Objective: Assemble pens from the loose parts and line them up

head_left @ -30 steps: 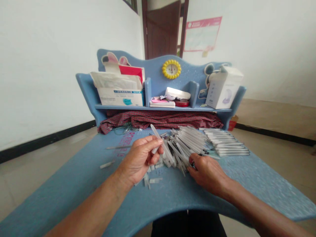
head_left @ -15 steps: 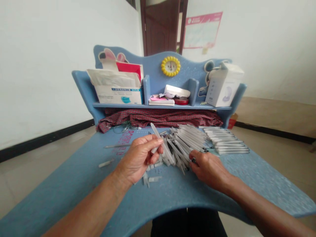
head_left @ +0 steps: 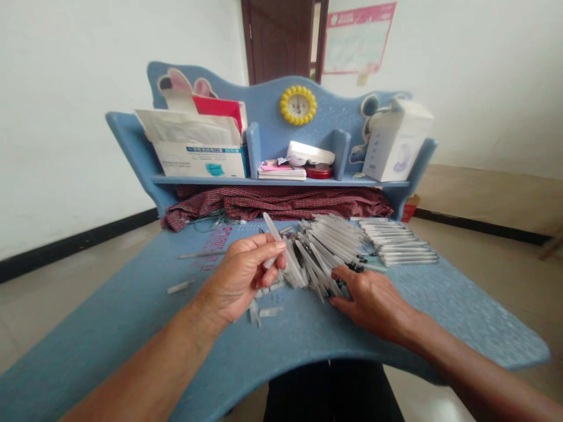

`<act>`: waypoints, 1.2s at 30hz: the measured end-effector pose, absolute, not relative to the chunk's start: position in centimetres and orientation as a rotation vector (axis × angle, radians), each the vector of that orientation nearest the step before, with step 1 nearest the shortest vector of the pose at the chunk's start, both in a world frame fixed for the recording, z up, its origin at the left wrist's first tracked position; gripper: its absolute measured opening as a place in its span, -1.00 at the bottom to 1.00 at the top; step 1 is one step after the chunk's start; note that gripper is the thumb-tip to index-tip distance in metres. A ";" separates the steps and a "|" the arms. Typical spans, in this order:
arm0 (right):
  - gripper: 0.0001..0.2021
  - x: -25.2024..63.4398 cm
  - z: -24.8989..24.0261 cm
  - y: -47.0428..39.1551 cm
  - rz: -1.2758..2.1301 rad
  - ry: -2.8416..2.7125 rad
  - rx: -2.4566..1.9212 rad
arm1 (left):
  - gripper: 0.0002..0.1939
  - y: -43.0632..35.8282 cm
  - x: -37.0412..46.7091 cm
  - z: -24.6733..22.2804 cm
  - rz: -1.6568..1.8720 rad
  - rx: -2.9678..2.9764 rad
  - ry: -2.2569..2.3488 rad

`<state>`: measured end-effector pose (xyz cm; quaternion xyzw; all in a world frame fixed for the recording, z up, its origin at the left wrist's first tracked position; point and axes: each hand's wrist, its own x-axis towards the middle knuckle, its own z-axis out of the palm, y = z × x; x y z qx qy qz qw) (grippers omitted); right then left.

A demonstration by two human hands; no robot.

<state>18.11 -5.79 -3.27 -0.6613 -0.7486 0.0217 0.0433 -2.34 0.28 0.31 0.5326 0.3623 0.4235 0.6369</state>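
heap (head_left: 332, 234) of slim, frosted, plastic-looking tubes sits on mottled blue tabletop (head_left: 285, 340). left hand (head_left: 244, 266), left of heap, pinches one round-tipped tube (head_left: 271, 225) between thumb and fingers. right hand (head_left: 378, 299) touches heap's near right edge, fingers curled; cannot tell whether they grip anything. picking seems in hand; drawing one tube free calls for careful fingertips. neat row (head_left: 402, 247) of straight, dark-ended sticks lies right of heap.

Clock centred on pen pile (head_left: 332, 237); bare tabletop (head_left: 314, 334) gives passage at 6 (near edge); obstructions: shelf unit (head_left: 281, 182) at 12, pen row (head_left: 407, 243) at 3, right hand (head_left: 373, 296) at 5, left hand (head_left: 246, 272) at 8.
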 end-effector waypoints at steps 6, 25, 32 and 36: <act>-0.65 18.7 -3.4 -5.6 0.044 -2.316 -2.056 | -0.86 0.2 -2.4 0.3 0.953 1.223 0.835; -0.75 19.5 -3.9 -5.2 -0.099 -2.182 -2.118 | -0.84 0.1 -2.1 0.3 0.936 1.235 0.878; -0.79 19.8 -3.6 -4.8 0.091 -2.042 -2.082 | -0.84 0.1 -2.1 0.2 0.928 1.226 0.874; -0.79 20.2 -3.8 -4.5 0.248 -1.975 -1.996 | -0.84 0.0 -2.1 0.3 0.930 1.226 0.874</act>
